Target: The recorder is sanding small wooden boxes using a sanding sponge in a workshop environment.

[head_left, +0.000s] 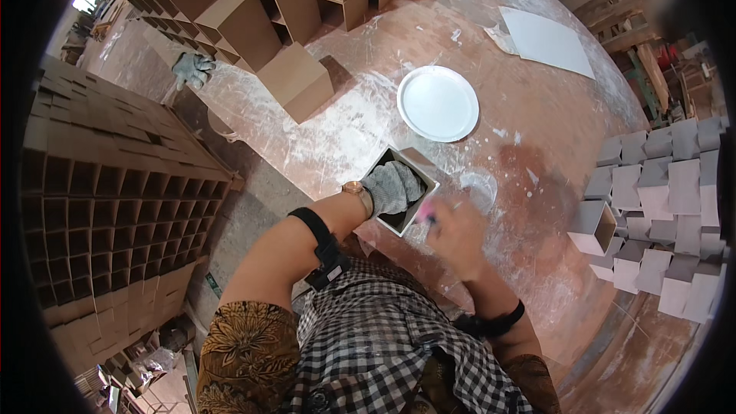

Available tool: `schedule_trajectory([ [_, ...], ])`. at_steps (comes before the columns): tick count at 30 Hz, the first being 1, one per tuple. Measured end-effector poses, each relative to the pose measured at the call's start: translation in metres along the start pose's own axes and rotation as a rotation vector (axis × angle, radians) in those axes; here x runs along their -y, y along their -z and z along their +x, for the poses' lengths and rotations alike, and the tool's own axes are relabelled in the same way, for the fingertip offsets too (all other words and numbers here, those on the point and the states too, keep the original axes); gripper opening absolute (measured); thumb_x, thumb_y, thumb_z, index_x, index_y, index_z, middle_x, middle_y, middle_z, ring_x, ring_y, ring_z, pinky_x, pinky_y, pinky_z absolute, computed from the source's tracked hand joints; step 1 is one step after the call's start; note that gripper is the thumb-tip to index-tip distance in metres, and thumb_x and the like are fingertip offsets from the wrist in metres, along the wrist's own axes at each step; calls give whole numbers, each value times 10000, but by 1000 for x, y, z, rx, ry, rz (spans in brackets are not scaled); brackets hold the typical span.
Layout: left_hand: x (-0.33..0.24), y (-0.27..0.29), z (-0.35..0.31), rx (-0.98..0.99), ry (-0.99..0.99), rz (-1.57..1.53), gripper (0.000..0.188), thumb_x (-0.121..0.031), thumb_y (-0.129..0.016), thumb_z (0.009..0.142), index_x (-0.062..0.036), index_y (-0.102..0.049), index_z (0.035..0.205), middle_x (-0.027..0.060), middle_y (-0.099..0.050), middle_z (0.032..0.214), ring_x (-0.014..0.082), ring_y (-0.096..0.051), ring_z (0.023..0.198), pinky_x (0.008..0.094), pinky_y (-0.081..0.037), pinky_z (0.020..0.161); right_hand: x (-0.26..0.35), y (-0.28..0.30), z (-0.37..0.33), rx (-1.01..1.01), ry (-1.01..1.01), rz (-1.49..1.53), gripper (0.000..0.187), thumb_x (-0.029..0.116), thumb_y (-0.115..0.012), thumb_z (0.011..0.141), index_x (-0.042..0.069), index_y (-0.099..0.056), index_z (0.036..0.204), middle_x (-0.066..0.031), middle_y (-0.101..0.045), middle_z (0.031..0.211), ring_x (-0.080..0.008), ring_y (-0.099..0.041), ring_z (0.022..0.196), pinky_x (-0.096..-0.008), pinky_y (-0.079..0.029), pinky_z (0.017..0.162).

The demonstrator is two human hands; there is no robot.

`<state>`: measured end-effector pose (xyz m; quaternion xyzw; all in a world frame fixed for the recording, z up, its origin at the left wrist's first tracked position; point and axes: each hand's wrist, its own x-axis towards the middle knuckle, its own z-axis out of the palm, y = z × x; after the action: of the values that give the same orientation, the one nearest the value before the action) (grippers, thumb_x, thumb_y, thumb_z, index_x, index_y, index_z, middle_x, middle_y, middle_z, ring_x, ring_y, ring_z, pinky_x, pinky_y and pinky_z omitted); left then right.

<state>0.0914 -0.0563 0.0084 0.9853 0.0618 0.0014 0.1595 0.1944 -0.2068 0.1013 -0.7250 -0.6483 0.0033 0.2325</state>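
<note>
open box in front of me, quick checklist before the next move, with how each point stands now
1. Open side of the box facing up: ok.
2. Left hand inside the box: ok, gloved in grey.
3. Right hand gloved too: not ok, it is bare.
4. Pink item at the right fingertips identifiable: cannot tell, too blurred.
5. White plate apart from the box: ok, it lies beyond it on the table.
6. Table surface clean: not ok, whitish smears and scraps show.

The reddish bench (552, 142), smeared white, carries a round white plate (438, 103) at upper centre, brown boxes (299, 8) at upper left and a white sheet (548, 41) at upper right.
</note>
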Motion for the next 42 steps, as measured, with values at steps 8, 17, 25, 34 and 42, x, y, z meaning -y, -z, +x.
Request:
schedule_trajectory([
  [8, -8, 13, 0, 120, 93, 36, 204, -171, -511, 704, -128, -644, 853, 145, -627, 782, 315, -621, 681, 427, -500, 559, 23, 0, -27, 153, 235, 189, 269, 26, -545, 568, 94, -600, 823, -95, -566, 753, -273, -563, 688, -396, -451, 588],
  [17, -6, 19, 2, 54, 19, -4, 152, -196, -543, 694, -85, -636, 740, 143, -616, 707, 317, -610, 663, 425, -487, 523, -36, -32, 18, -279, -102, 320, 409, -8, -530, 602, 39, -606, 1001, -162, -591, 893, -321, -584, 799, -393, -478, 707],
  [25, -9, 21, 0, 55, 18, -9, 185, -207, -515, 725, -106, -639, 819, 146, -626, 739, 323, -618, 664, 438, -499, 549, 19, -27, -47, 23, 182, 466, 430, 10, -566, 598, 51, -608, 1025, -155, -587, 907, -326, -583, 799, -372, -489, 696],
  [34, 5, -8, 0, -118, -91, 105, 165, -203, -529, 689, -111, -649, 752, 114, -620, 693, 276, -609, 634, 402, -482, 543, -25, -37, 22, -376, -61, 290, 387, -32, -543, 630, 25, -593, 1010, -136, -595, 884, -313, -571, 749, -407, -459, 642],
  [42, -6, 15, -1, 26, 35, 60, 241, -181, -496, 744, -116, -619, 941, 143, -632, 816, 306, -621, 665, 424, -498, 555, 14, -38, -49, -78, 221, 750, 464, -33, -561, 613, 31, -576, 1073, -130, -605, 919, -294, -600, 797, -361, -478, 721],
])
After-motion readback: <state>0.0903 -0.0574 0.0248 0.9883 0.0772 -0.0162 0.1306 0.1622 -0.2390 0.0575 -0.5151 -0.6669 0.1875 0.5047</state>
